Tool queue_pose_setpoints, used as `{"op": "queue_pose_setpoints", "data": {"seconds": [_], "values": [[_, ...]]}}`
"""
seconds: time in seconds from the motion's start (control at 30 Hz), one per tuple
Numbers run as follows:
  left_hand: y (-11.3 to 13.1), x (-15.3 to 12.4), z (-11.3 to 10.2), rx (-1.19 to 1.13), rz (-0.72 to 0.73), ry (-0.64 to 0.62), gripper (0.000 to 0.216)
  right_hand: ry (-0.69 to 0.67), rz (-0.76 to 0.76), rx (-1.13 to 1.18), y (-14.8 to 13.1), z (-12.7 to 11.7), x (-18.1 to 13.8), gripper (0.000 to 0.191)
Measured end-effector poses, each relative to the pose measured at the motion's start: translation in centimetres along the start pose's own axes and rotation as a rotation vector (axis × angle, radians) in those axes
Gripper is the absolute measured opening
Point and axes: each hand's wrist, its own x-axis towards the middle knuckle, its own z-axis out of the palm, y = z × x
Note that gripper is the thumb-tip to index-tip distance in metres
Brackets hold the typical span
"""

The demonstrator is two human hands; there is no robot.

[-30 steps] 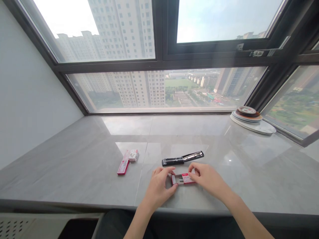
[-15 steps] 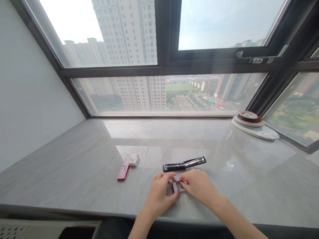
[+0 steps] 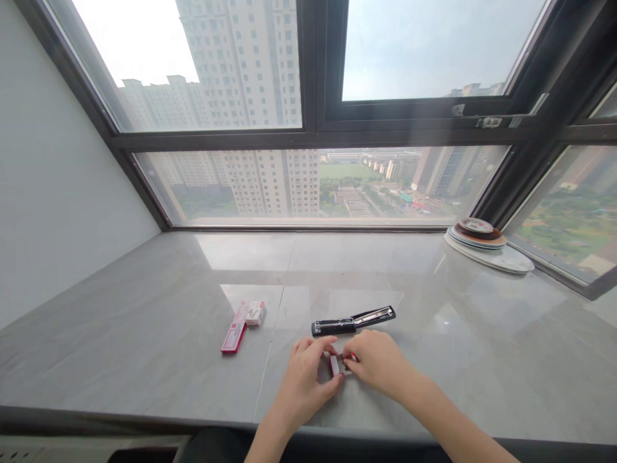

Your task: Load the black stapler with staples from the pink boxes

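Note:
A small red and white box [image 3: 334, 365] lies on the grey counter, its near side and part of its grey inside showing. My left hand [image 3: 306, 376] curls round its left end, thumb in front and fingers behind. At the right end my right hand [image 3: 378, 360] has its fingertips pinched together over the box; what they grip is hidden, and a bit of red shows beside them. Just beyond both hands lies a black stapler [image 3: 354, 320], folded wide open with its metal magazine exposed.
To the left lie a flat pink and white box [image 3: 234, 335] and, against it, a small white box [image 3: 255, 312]. A stack of plates [image 3: 489, 247] stands at the back right by the window. The counter's front edge [image 3: 202, 418] runs close below my hands.
The view has shifted slightly. My right fingers have moved a little over the small box, covering more of it. My left hand keeps its place round the box.

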Motion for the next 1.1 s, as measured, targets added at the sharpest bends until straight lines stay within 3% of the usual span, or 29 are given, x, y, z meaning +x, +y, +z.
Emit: {"op": "queue_pose_setpoints", "data": {"seconds": [0.27,0.47,0.6,0.9,0.97,1.1], "values": [[0.0,0.0,0.0,-0.024,-0.023,-0.012,0.064,0.051,0.013,0.379,3.3,-0.7,-2.1,0.015],[0.4,0.0,-0.1,-0.031,-0.027,0.042,0.052,0.049,0.083,0.485,5.4,-0.3,-4.7,0.032],[0.4,0.1,0.0,-0.018,-0.079,0.043,0.025,0.041,0.055,0.482,4.2,0.3,-5.0,0.023],[0.5,-0.3,-0.3,-0.147,-0.106,-0.009,0.017,0.05,0.012,0.492,1.0,0.6,-4.2,0.027],[0.2,-0.3,-0.3,-0.158,-0.145,0.036,0.015,0.052,0.008,0.5,0.7,0.8,-4.3,0.023],[-1.1,1.1,-0.5,0.005,-0.164,0.27,0.025,0.079,0.01,0.55,0.1,1.1,-4.5,0.021]]}}
